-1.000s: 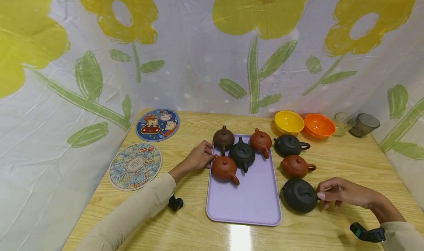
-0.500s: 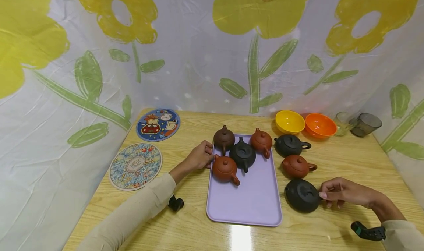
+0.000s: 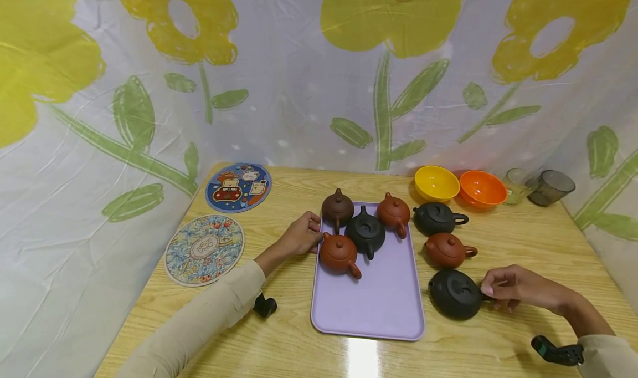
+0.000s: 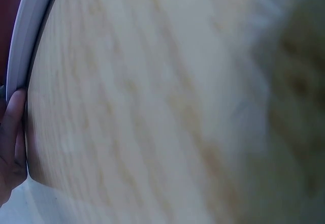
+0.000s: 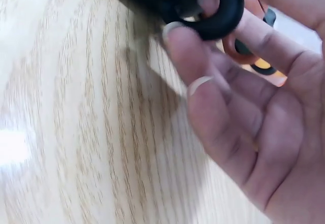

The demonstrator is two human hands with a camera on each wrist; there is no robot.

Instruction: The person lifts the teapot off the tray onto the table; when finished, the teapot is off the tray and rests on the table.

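In the head view, my right hand (image 3: 523,289) is at the handle of the nearest black teapot (image 3: 454,295), which sits on the table right of the lilac tray (image 3: 369,311). The right wrist view shows the black looped handle (image 5: 231,10) with a fingertip through its opening and other fingers curled below. My left hand (image 3: 299,234) holds the tray's left rim; its fingers (image 4: 15,112) meet that rim in the left wrist view. On the tray's far half stand a dark brown teapot (image 3: 337,209), a black teapot (image 3: 365,233) and two reddish-brown teapots (image 3: 394,212).
Right of the tray stand another black teapot (image 3: 433,218) and a reddish-brown teapot (image 3: 445,250). Behind them are a yellow bowl (image 3: 436,184), an orange bowl (image 3: 482,189) and a dark glass cup (image 3: 550,188). Two round mats (image 3: 204,250) lie at left.
The nearest black teapot has shifted slightly right, away from the tray. My right hand has moved slightly right, and its fingers have shifted at the handle. The left hand stays at the tray.
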